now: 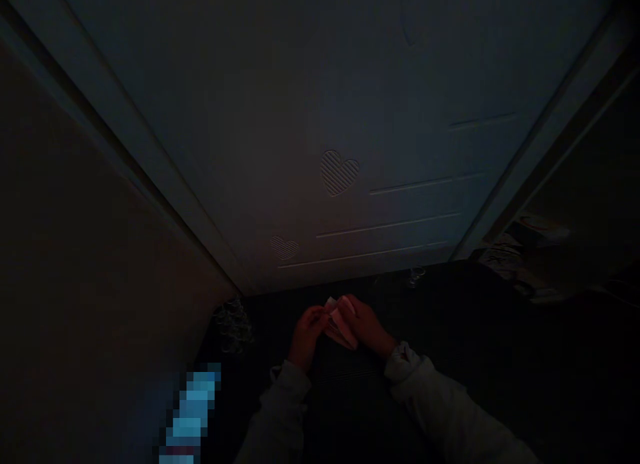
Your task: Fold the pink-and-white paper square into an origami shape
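In dim light I see a small folded piece of pinkish paper [342, 332] held between my two hands above a dark surface [350, 397]. My left hand [305, 334] pinches the paper's left edge with thumb and fingers. My right hand [369, 325] is closed round its upper right side, the thumb lying along it. The paper looks creased and pointed towards me at its lower end. Faint markings seem to run along its left part, too dark to read. Light sleeves cover both wrists.
Behind stands a pale panel [280, 117] with carved hearts and lines. Clear, shiny objects [234, 325] cluster at the left, and a small clear item [415, 277] lies by the panel. A pixelated bright screen-like patch [190, 411] is lower left. Papers [543, 227] lie right.
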Available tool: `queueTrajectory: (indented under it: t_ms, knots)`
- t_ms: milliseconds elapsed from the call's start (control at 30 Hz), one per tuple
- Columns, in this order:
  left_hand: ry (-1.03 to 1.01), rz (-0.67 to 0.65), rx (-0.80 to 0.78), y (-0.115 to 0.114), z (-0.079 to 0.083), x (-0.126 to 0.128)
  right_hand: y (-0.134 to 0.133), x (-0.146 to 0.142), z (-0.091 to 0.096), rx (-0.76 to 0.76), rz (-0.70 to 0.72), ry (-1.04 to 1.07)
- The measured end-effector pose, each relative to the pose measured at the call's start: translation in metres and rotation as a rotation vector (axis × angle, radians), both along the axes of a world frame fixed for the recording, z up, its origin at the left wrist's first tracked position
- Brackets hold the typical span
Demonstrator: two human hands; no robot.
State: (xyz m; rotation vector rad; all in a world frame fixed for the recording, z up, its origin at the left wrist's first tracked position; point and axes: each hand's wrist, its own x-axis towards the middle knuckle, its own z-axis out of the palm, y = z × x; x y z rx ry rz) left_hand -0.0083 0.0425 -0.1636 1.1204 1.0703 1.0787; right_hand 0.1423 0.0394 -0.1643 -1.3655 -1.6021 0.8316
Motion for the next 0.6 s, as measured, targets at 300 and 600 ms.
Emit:
queueTrajectory:
  t_ms: [300,600]
  knots:
    - [-0.03,-0.029,0.011,0.0013,-0.0041,-0.0009,-0.0005,-0.0003,0.0006,-0.002,-0.007,0.012]
    - [-0.033,-0.029,0.034,0.0009,-0.0049,-0.0006,0.0002,0.0003,0.0,0.005,0.015,0.02]
